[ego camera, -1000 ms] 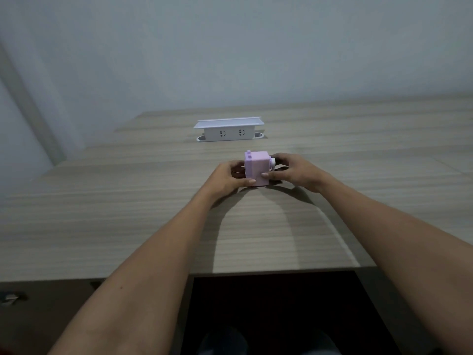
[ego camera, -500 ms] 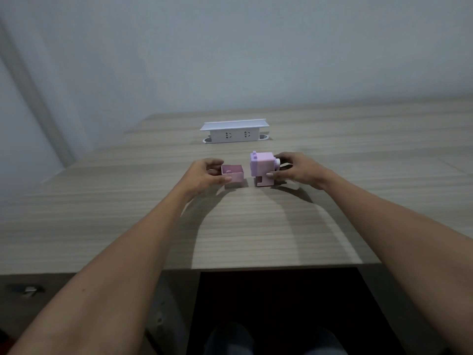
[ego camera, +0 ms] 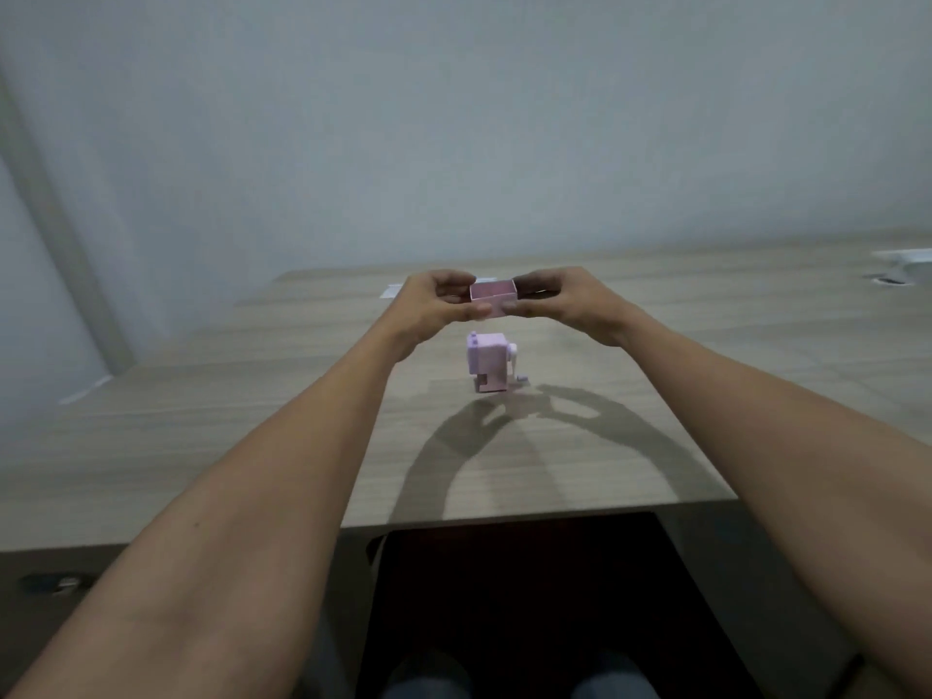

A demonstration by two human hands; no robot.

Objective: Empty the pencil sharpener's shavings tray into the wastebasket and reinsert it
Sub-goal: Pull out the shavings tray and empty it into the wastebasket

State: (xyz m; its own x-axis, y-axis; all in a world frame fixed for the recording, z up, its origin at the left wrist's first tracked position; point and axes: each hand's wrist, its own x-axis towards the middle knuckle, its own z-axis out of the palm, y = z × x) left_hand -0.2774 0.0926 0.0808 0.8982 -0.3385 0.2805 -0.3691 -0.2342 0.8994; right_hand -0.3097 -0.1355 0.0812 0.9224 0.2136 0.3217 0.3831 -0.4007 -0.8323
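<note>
The shavings tray point(ego camera: 494, 297) is out of the pencil sharpener point(ego camera: 488, 362) and held up in the air, open side up, above and slightly beyond the sharpener. Half a second ago it sat low at the table surface in the left hand alone, with the right hand steadying the sharpener; now the right hand has let go of the body and joined in. The left hand point(ego camera: 432, 304) pinches the tray's left end and the right hand point(ego camera: 565, 300) its right end, fingers closed on its walls. The sharpener stands alone, upright, on the table point(ego camera: 252, 446), about midway between the near and far edges, its crank to the right and its slot empty. Whether shavings lie in the tray cannot be told. So extraction looks done; the carry to a wastebasket comes next, and none is in view. A white socket box point(ego camera: 908, 257) sits at the table's far right edge.
</note>
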